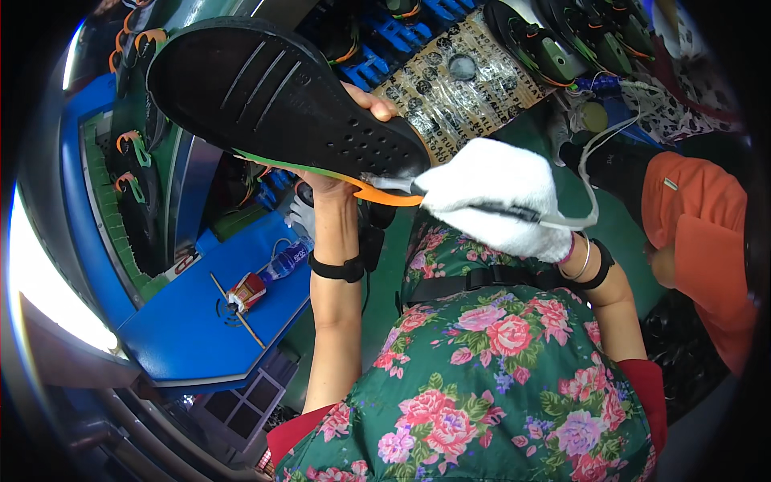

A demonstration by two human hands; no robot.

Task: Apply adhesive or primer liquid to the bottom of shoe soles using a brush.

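- Head view: we held a black shoe sole [273,96], edged in green and orange, at the upper left of the frame, our left hand [329,185] closed around it from beneath, partly hidden.
- Our white-gloved right hand [498,201], right of centre, was curled tightly around a slim dark tool [510,210], its tip at the sole's lower-right end.
- Dark shoes [554,44] filled the upper right; a bottle [289,257] rested on a blue table [181,349], lower left.
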